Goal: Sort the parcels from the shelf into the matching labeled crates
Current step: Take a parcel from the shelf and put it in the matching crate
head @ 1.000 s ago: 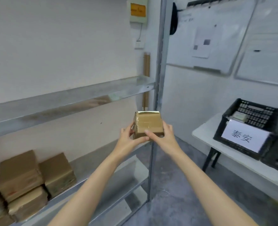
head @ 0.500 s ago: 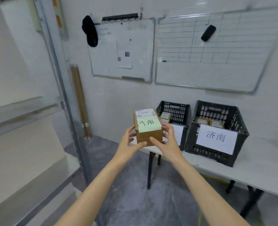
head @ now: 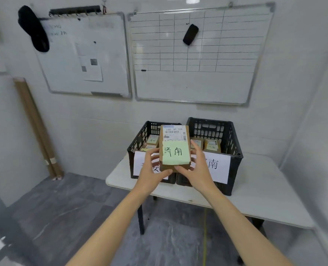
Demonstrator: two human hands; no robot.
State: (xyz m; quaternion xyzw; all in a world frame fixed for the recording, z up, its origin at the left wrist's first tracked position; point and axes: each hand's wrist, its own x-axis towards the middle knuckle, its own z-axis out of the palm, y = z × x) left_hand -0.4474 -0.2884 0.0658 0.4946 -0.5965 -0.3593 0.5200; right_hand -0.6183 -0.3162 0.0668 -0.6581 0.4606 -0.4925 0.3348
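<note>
Both hands, left hand (head: pixel 151 169) and right hand (head: pixel 198 169), grip the 济南-labelled parcel (head: pixel 174 148) label-up for reading, in front of the right crate (head: pixel 234 160).

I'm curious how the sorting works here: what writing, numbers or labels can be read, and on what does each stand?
"济南": green note on the held parcel.
"530 05 100": shipping label above it; its small print is unreadable.
"南": right crate's sign; first character hidden.
Left crate's sign: mostly hidden, unreadable.
Left whiteboard's handwriting and crated parcels' labels: too blurred.
</note>
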